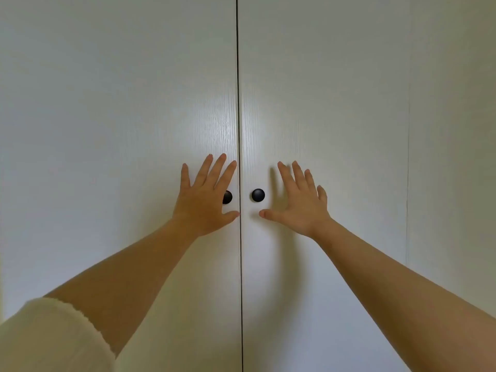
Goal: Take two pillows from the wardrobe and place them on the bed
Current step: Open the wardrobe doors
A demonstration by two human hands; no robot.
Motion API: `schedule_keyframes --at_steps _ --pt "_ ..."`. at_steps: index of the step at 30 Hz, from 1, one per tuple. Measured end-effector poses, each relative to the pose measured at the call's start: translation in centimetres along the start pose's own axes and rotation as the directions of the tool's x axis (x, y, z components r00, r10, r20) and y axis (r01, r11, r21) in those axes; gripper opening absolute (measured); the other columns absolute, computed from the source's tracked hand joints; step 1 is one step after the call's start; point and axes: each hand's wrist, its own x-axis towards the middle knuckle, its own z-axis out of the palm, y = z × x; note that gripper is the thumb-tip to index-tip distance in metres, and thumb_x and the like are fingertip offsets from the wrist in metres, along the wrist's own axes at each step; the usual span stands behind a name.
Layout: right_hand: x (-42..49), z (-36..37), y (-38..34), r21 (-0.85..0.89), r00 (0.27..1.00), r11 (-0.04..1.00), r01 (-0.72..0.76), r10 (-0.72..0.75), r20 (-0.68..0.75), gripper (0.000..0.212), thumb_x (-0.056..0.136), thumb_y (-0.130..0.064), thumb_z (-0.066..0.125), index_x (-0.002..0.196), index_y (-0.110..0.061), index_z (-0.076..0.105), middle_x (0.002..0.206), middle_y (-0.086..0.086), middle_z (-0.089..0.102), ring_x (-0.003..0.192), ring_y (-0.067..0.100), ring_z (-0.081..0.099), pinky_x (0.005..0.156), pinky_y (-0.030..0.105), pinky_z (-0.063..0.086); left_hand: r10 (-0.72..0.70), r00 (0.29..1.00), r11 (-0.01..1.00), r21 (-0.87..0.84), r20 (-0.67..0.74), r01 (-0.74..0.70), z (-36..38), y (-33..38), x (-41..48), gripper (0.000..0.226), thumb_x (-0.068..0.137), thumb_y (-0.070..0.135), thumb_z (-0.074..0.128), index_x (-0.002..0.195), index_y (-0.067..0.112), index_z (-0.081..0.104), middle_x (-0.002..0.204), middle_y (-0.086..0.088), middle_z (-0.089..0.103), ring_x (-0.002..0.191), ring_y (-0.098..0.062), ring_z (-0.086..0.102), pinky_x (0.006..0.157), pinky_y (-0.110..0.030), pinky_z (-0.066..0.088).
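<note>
Two white wardrobe doors fill the view, the left door (120, 116) and the right door (322, 116), both closed with a thin dark gap between them. Each has a round black knob. My left hand (204, 200) is spread flat, fingers apart, partly covering the left knob (227, 197). My right hand (300, 202) is also spread with fingers apart, just right of the right knob (258, 195), which is fully visible. Neither hand holds anything. No pillows or bed are in view.
A vertical seam (408, 170) runs down the right side, marking another panel (453, 157) beside the right door. A cream sleeve (48, 336) covers my left upper arm at the lower left.
</note>
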Motion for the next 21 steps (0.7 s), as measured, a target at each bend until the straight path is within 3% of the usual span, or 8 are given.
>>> schedule_keyframes --at_steps 2,5,10,17,19,21 --pt "0.3 0.3 -0.4 -0.014 1.000 1.000 0.017 -0.017 -0.022 0.102 0.077 -0.058 0.061 0.146 -0.037 -0.010 0.159 -0.003 -0.016 0.146 0.023 -0.015 0.117 0.049 -0.002 0.036 0.997 0.999 -0.001 -0.066 -0.036 0.3 -0.4 0.2 0.102 0.075 0.064 0.054 0.141 0.022 -0.012 0.158 -0.010 0.009 0.145 -0.031 0.005 0.111 -0.063 0.006" --pt "0.8 1.2 -1.1 -0.013 0.998 1.000 0.029 -0.029 -0.047 0.097 0.079 -0.056 0.059 0.147 -0.037 -0.008 0.159 -0.004 -0.013 0.147 0.024 -0.012 0.117 0.049 -0.001 0.098 0.979 0.988 0.133 -0.178 -0.075 1.6 -1.1 0.5 0.108 0.062 0.070 0.061 0.143 0.014 0.018 0.148 -0.016 0.037 0.137 -0.036 0.033 0.102 -0.068 0.024" --pt "1.4 2.5 -2.3 -0.070 0.991 0.993 0.099 -0.105 -0.078 0.086 0.083 -0.053 0.055 0.147 -0.039 -0.001 0.160 -0.006 -0.006 0.148 0.023 -0.006 0.117 0.048 0.002 0.161 0.950 0.974 0.197 -0.267 -0.110 2.5 -1.8 0.6 0.104 0.057 0.072 0.063 0.137 0.010 0.039 0.143 -0.016 0.045 0.132 -0.034 0.042 0.100 -0.067 0.027" --pt "2.1 4.1 -2.8 -0.107 0.980 0.992 0.072 -0.090 -0.178 0.057 0.095 -0.036 0.042 0.147 -0.031 0.018 0.160 -0.004 0.008 0.148 0.023 0.001 0.117 0.043 0.007 0.156 0.950 0.983 0.132 -0.272 -0.123 3.2 -2.3 0.9 0.102 0.059 0.073 0.059 0.138 0.013 0.037 0.145 -0.012 0.042 0.134 -0.030 0.039 0.106 -0.063 0.019" --pt "2.1 4.5 -2.7 -0.138 0.963 0.988 0.073 -0.106 -0.248 0.047 0.095 -0.030 0.045 0.141 -0.024 0.035 0.155 0.001 0.025 0.145 0.026 0.016 0.115 0.046 0.017 0.147 0.954 0.986 0.117 -0.262 -0.120 3.3 -2.3 1.0 0.099 0.060 0.074 0.054 0.137 0.013 0.038 0.145 -0.012 0.043 0.134 -0.030 0.040 0.105 -0.063 0.018" --pt "2.1 4.8 -2.5 -0.217 0.909 0.971 0.103 -0.180 -0.375 0.033 0.086 -0.027 0.054 0.117 -0.016 0.059 0.134 0.006 0.054 0.130 0.035 0.043 0.102 0.050 0.039 0.146 0.953 0.987 0.107 -0.264 -0.122 3.3 -2.2 1.0 0.098 0.061 0.074 0.051 0.137 0.013 0.039 0.145 -0.012 0.043 0.134 -0.030 0.040 0.105 -0.062 0.016"
